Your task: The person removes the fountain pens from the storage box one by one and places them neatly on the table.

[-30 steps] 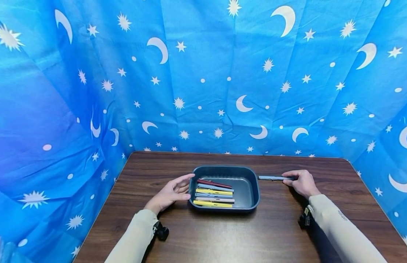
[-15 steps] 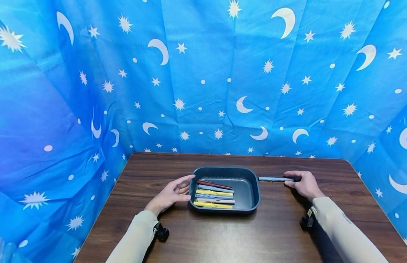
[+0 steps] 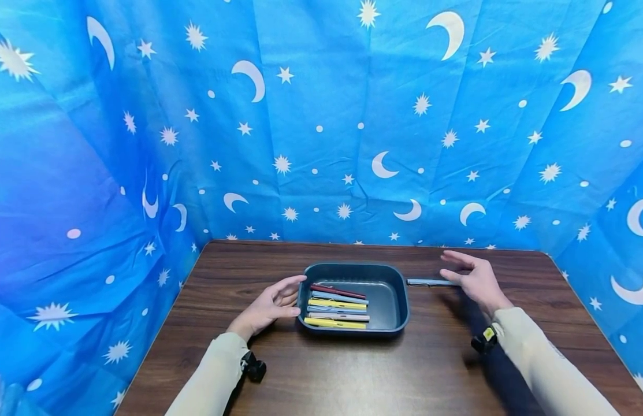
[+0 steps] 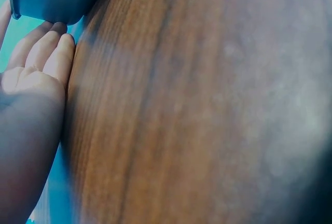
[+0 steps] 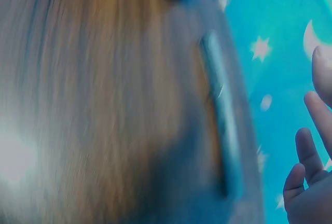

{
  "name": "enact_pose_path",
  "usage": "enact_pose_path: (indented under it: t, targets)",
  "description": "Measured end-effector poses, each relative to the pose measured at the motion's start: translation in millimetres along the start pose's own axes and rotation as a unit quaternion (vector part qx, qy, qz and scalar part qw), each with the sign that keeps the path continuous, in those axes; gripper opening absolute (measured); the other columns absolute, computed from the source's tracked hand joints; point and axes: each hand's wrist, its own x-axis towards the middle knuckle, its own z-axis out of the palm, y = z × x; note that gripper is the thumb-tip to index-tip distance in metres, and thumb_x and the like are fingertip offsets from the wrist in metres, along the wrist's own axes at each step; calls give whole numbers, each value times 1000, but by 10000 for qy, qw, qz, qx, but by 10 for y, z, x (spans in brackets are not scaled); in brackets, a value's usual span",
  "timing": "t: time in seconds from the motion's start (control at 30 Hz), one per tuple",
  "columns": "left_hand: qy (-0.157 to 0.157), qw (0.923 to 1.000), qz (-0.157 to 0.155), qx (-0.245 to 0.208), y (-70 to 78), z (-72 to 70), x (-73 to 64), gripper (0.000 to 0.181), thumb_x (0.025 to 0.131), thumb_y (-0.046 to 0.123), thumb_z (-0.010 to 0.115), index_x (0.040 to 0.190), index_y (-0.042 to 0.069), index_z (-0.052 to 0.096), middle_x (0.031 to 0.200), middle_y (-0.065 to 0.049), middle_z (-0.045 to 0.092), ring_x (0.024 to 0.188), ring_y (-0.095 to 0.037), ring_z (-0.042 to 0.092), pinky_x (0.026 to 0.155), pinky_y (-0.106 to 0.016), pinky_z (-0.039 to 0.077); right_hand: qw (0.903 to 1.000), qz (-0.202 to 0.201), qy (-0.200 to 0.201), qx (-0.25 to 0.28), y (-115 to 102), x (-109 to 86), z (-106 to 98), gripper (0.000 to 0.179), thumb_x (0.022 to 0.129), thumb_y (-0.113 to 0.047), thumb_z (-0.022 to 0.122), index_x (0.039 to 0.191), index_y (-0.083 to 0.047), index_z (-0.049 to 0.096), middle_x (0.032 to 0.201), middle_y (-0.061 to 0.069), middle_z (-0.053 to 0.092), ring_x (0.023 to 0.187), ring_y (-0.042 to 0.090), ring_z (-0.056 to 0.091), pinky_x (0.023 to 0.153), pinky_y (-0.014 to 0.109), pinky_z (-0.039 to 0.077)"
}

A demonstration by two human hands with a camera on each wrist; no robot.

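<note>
A dark blue-grey rectangular tray [image 3: 389, 332] stands on the table with several pens in it. Among them are a dark red pen [image 3: 342, 292], light blue ones, a pinkish one and a yellow pen [image 3: 335, 324] nearest the front. Against the tray's left side rests my left hand [image 3: 266, 306], fingers extended, thumb at the wall. To the right of the tray a light blue pen [image 3: 427, 282] lies on the table, its right end hidden behind my right hand [image 3: 477, 283]. That hand is raised over it, thumb and fingers spread apart, and the right wrist view shows the pen [image 5: 220, 105] away from the fingers.
The brown wood-grain table [image 3: 326, 381] has its far edge just behind the tray. A blue cloth [image 3: 321, 144] with white moons and stars hangs behind and at both sides.
My right hand has let go of the light blue pen and lifted off it, fingers spreading. The pen lies on the table; the left hand and the tray stay put.
</note>
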Motion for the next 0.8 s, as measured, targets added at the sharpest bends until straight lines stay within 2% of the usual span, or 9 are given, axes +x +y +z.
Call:
enact_pose_path:
  t: [0.17, 0.43, 0.57, 0.7, 0.8]
  targets:
    - [47, 10000, -20, 23, -5, -2, 1, 73, 97, 8, 75, 160, 23, 42, 168, -7, 38, 156, -30, 33, 123, -48, 35, 9992, -224, -180, 289, -321, 11, 117, 55, 100, -25, 75, 151, -10, 58, 146, 15, 64, 136, 33, 55, 92, 9, 49]
    - [62, 10000, -1, 7, 4, 6, 7, 72, 97, 8, 75, 159, 23, 42, 167, -8, 40, 155, -30, 34, 123, -48, 35, 9947, -522, -458, 759, -658, 73, 318, 50, 100, -20, 75, 148, -13, 61, 140, 4, 69, 116, 23, 65, 90, 18, 56]
    - [75, 10000, -31, 1, -4, 4, 2, 71, 97, 8, 75, 159, 23, 43, 167, -8, 40, 155, -30, 35, 123, -48, 36, 9895, -694, -663, 1080, -797, 80, 445, 50, 100, -13, 74, 148, -13, 61, 142, 8, 68, 128, 14, 62, 93, 18, 56]
    - [65, 10000, -41, -25, -11, -1, -7, 72, 98, 8, 74, 160, 23, 42, 167, -9, 40, 155, -30, 35, 123, -47, 36, 9823, -809, -902, 1429, -900, 98, 582, 51, 100, -10, 73, 149, -12, 60, 146, 17, 63, 141, 23, 55, 96, 19, 56]
    - [47, 10000, -9, -44, -6, -1, -6, 72, 98, 8, 74, 160, 22, 42, 167, -9, 39, 155, -31, 34, 123, -48, 36, 9787, -843, -1027, 1562, -966, 117, 679, 52, 100, -12, 73, 150, -11, 59, 148, 17, 61, 144, 32, 52, 101, 29, 58]
